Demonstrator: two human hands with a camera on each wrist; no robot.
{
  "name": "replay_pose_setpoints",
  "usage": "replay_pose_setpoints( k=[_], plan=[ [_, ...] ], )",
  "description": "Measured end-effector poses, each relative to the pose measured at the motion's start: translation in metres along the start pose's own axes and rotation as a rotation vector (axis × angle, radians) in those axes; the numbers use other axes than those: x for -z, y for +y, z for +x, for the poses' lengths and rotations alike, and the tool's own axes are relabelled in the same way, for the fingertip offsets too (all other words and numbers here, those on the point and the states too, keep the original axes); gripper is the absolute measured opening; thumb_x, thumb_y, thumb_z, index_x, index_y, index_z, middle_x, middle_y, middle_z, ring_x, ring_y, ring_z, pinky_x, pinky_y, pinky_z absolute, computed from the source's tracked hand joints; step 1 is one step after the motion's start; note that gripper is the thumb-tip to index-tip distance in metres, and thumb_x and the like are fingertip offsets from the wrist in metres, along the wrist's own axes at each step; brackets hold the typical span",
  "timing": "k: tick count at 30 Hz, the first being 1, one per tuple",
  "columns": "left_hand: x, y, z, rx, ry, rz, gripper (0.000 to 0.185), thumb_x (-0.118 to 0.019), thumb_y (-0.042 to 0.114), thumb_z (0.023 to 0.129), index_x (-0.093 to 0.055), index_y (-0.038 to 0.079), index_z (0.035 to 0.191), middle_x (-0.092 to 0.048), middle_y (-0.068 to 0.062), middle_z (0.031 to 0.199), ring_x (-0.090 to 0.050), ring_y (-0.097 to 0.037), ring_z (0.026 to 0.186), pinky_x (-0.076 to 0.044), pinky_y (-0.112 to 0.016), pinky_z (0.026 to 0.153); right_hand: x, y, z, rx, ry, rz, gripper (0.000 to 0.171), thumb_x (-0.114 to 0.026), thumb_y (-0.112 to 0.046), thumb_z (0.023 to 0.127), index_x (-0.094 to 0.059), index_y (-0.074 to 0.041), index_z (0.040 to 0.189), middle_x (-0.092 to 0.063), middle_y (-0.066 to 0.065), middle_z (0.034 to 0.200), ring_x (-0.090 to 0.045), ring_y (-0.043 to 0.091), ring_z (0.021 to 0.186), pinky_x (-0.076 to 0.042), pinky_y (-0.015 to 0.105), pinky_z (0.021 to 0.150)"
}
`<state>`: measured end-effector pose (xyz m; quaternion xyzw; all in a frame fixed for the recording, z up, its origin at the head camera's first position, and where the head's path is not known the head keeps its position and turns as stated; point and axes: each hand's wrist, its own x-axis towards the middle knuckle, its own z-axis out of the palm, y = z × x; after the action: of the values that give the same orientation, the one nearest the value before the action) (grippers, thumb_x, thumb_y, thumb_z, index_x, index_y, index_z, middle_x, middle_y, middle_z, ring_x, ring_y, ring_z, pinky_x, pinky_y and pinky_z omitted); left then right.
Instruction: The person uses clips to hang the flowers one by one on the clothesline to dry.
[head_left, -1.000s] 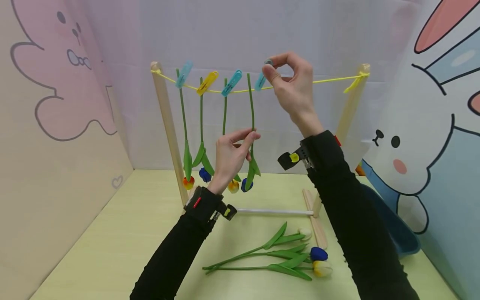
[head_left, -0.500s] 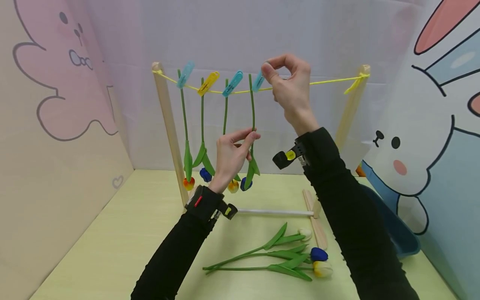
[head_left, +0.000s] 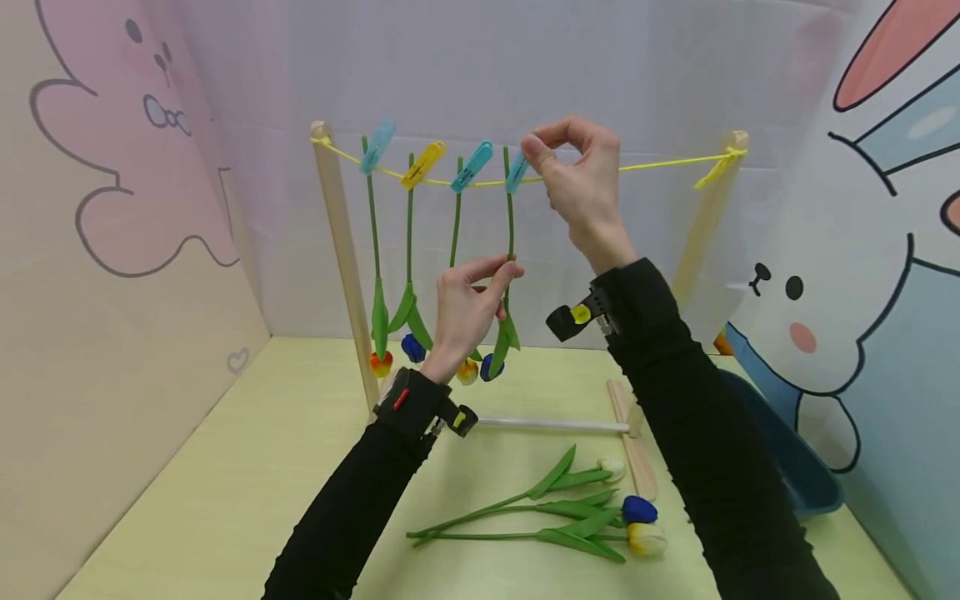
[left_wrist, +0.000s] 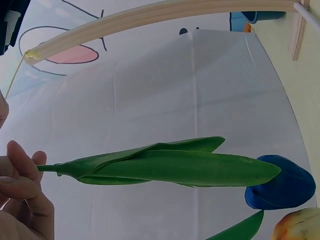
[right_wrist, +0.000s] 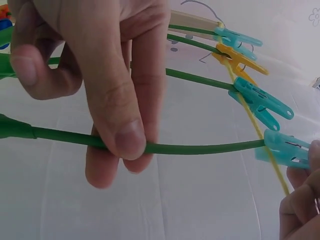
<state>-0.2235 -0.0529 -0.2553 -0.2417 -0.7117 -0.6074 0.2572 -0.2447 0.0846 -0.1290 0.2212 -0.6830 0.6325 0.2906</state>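
My left hand (head_left: 474,304) pinches the green stem of an artificial blue tulip (left_wrist: 282,182), which hangs head down. With thumb and fingertips, my right hand (head_left: 588,179) pinches a light blue clothespin (right_wrist: 282,147) at the yellow string (head_left: 660,164). In the right wrist view the clothespin's jaws sit over the stem's end and the string. To the left, several tulips hang head down from the same string, under a pale blue clothespin (head_left: 377,147), a yellow clothespin (head_left: 423,165) and another blue clothespin (head_left: 472,166).
Wooden posts (head_left: 341,258) hold the string at both ends, with a white rod (head_left: 551,425) low between them. Several loose tulips (head_left: 577,531) lie on the pale table (head_left: 225,500) in front. A dark blue bin (head_left: 813,479) stands at the right, partly behind my right sleeve.
The right hand has brought the clothespin left along the string, from beside the stem onto its upper end. My left hand keeps its pinch on the stem, almost still.
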Motion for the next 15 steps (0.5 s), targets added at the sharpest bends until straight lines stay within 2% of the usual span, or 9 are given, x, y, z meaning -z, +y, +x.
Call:
replay_pose_setpoints(
  k=[2,4,5,11,15],
  plan=[
    [-0.0001,0.0002,-0.0002,0.004,-0.002,-0.002,0.024,-0.063,0.007,0.099,-0.071,-0.005,0.118,-0.075,-0.025,0.103,-0.055,-0.045,0.05,-0.047,-0.02,0.047,-0.0006,-0.0003,-0.0009,0.006,0.002,-0.018,0.008,-0.075,-0.01,0.091,-0.073,-0.006,0.084,-0.061,-0.009,0.079,-0.061,0.01,0.089,-0.045,0.021,0.08],
    [-0.0002,0.0005,-0.0004,0.007,-0.002,0.0,0.024,-0.063,0.007,0.099,-0.071,-0.005,0.118,-0.075,-0.025,0.103,-0.055,-0.045,0.05,-0.045,-0.017,0.047,-0.0014,-0.0012,-0.0018,0.015,0.002,-0.036,0.008,-0.075,-0.01,0.091,-0.074,-0.004,0.085,-0.061,-0.011,0.076,-0.059,0.011,0.102,-0.04,0.026,0.1],
    [-0.0001,0.0006,-0.0004,0.009,-0.003,0.001,0.025,-0.063,0.008,0.099,-0.071,-0.005,0.118,-0.075,-0.025,0.103,-0.055,-0.043,0.049,-0.045,-0.017,0.047,-0.0016,-0.0015,-0.0022,0.02,0.003,-0.047,0.008,-0.075,-0.01,0.091,-0.074,-0.004,0.085,-0.061,-0.012,0.075,-0.058,0.013,0.102,-0.036,0.029,0.107],
    [-0.0003,0.0002,0.0001,0.01,-0.001,-0.004,0.024,-0.063,0.007,0.099,-0.072,-0.004,0.118,-0.075,-0.024,0.103,-0.054,-0.03,0.044,-0.044,-0.019,0.046,-0.0016,-0.0021,-0.0039,0.027,-0.01,-0.115,0.015,-0.073,-0.012,0.093,-0.075,0.002,0.097,-0.061,-0.014,0.077,-0.059,0.017,0.107,-0.036,0.032,0.109],
    [0.0003,0.0004,-0.0002,0.01,0.003,-0.003,0.023,-0.063,0.007,0.099,-0.072,-0.005,0.117,-0.075,-0.024,0.103,-0.054,-0.036,0.046,-0.045,-0.019,0.047,-0.0007,-0.0027,-0.0064,0.034,-0.034,-0.173,0.022,-0.071,-0.015,0.095,-0.074,0.003,0.107,-0.066,-0.007,0.085,-0.059,0.023,0.113,-0.036,0.031,0.11]
  ],
)
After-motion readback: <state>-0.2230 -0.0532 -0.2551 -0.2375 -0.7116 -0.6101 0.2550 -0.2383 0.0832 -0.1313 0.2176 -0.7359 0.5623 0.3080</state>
